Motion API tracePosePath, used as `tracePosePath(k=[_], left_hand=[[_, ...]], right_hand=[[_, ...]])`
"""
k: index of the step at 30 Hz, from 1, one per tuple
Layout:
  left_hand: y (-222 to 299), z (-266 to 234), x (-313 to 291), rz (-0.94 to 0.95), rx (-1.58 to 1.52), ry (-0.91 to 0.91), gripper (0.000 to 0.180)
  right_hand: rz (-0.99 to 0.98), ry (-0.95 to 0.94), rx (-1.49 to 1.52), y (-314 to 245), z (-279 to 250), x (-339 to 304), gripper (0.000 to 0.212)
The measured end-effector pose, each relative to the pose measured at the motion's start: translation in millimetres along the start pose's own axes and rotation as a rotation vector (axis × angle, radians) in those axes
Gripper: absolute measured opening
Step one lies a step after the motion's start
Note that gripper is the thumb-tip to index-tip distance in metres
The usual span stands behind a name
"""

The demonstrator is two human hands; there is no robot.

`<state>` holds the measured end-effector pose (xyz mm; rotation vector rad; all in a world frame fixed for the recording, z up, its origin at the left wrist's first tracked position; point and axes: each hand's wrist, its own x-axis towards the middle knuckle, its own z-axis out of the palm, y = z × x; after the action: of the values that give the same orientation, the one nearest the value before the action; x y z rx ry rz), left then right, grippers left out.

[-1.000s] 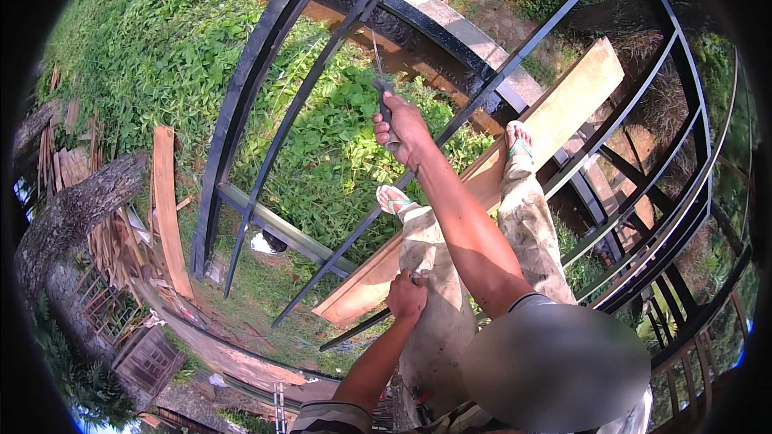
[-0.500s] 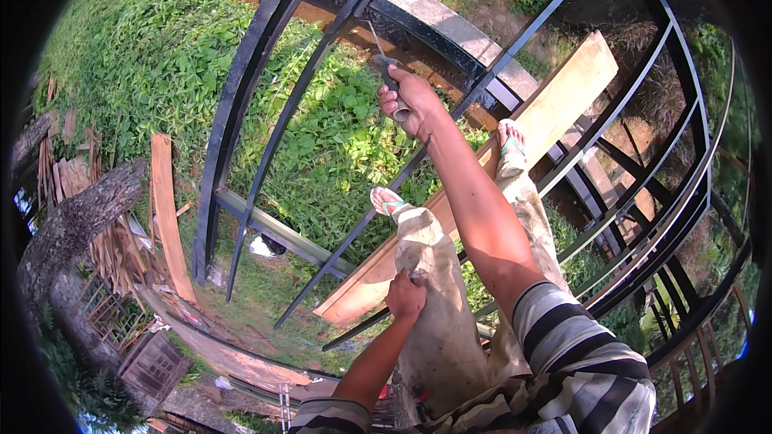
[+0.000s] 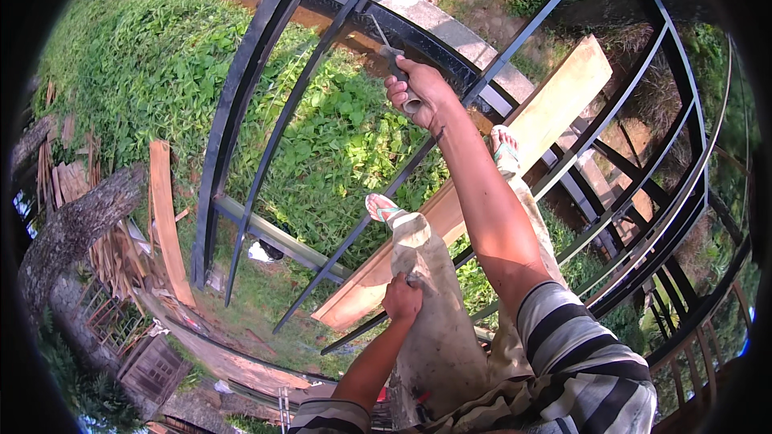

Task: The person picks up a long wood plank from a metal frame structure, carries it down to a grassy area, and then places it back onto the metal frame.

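My right hand [image 3: 422, 90], its arm stretched forward, is closed round the dark grip of what looks like a welding electrode holder [image 3: 394, 64]. A thin rod [image 3: 378, 30] sticks out of its head toward a black metal beam [image 3: 426, 36] of the frame. Whether the rod tip touches the metal, I cannot tell. My left hand [image 3: 401, 297] is closed and rests on my left trouser leg near the knee; a small dark bit shows by its fingers, too small to name. My sandalled feet stand on a wooden plank [image 3: 563, 92] laid across the bars.
Black metal bars [image 3: 281, 120] run across the open frame, with green plants [image 3: 330, 145] below. A curved concrete ledge [image 3: 434, 20] lies beyond. At left are a tree trunk [image 3: 80, 209], an upright board [image 3: 163, 217] and a heap of scrap wood [image 3: 121, 261].
My right hand and the electrode holder have shifted slightly right and down in view. The left hand stays on the leg. The view itself has moved a little.
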<state>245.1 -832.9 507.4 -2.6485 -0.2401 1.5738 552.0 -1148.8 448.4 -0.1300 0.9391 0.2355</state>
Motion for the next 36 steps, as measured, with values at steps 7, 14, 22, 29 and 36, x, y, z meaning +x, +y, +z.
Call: tracePosePath(k=[7,14,22,29,36], left_hand=[[3,3,-1,-0.028,-0.006,0.006,0.034],[11,8,-1,0.013,-0.008,-0.012,0.033],[5,11,-2,0.017,-0.01,0.033,0.031],[7,9,-3,0.008,-0.042,0.021,0.03],[3,10,-5,0.001,-0.048,0.009,0.032]], right_hand=[[0.123,-0.086,-0.035,-52,-15,-4,0.024],[0.078,-0.027,-0.027,-74,-27,4,0.021],[-0.136,0.123,-0.601,-32,-17,-36,0.027],[-0.672,0.553,-1.834,16,-36,-37,0.053],[-0.504,0.562,-2.063,38,-48,-14,0.057]])
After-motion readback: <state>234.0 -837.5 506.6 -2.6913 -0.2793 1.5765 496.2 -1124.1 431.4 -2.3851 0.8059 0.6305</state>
